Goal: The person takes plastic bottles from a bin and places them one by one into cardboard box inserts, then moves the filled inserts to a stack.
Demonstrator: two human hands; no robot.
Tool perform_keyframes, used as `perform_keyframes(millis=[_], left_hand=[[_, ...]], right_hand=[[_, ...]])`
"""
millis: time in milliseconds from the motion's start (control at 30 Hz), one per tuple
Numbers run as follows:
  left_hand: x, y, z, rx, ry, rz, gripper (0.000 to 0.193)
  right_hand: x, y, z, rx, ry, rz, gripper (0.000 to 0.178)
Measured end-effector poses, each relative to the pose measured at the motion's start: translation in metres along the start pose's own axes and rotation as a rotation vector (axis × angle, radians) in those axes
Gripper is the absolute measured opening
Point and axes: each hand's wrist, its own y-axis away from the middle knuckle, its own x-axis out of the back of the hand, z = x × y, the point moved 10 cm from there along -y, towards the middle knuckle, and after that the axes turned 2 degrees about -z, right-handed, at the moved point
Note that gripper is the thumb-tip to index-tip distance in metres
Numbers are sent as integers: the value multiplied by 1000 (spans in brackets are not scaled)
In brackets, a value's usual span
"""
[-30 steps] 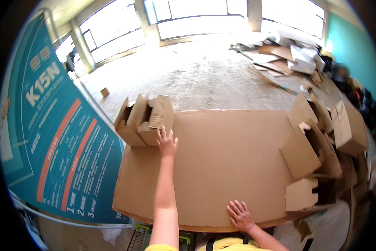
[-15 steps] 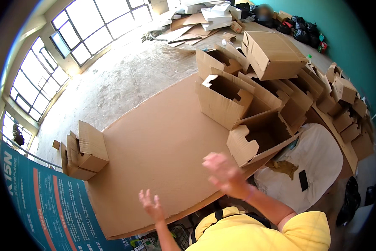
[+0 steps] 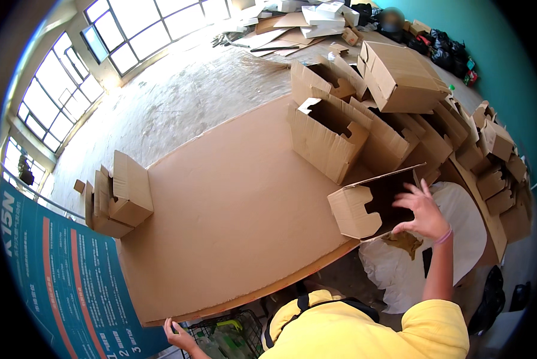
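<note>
My right hand [image 3: 423, 210] is over the mouth of an open cardboard box [image 3: 355, 212] at the table's right front edge. Its fingers are spread, the thumb near the box's near rim; contact is unclear. The box lies on its side, a notched flap facing left. My left hand [image 3: 180, 336] is low by the near left corner of the cardboard-covered tabletop [image 3: 232, 209], fingers slightly bent and apart, fingertips at the edge. Nothing shows in it.
Several open boxes [image 3: 328, 134] crowd the table's far right, with a closed box [image 3: 403, 78] on top. Another small group of boxes [image 3: 131, 188] stands at the left edge. A wire basket [image 3: 253, 329] is below the front edge, and a white sheet [image 3: 460, 206] lies at right.
My right hand has moved right from over the tabletop to the open box, which now sits at a slightly different angle. My left hand has dropped to the near left edge. The view has shifted.
</note>
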Motion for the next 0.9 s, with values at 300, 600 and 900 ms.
perform_keyframes(millis=[300, 600, 900], left_hand=[[14, 95, -212, 608, -318, -7, 26], [-49, 264, -363, 925, -394, -570, 40], [-107, 348, -312, 881, -221, -509, 73]], right_hand=[[-4, -20, -43, 144, -15, 123, 18], [-38, -34, -96, 219, -119, -82, 14], [-102, -37, -340, 753, -29, -273, 5]])
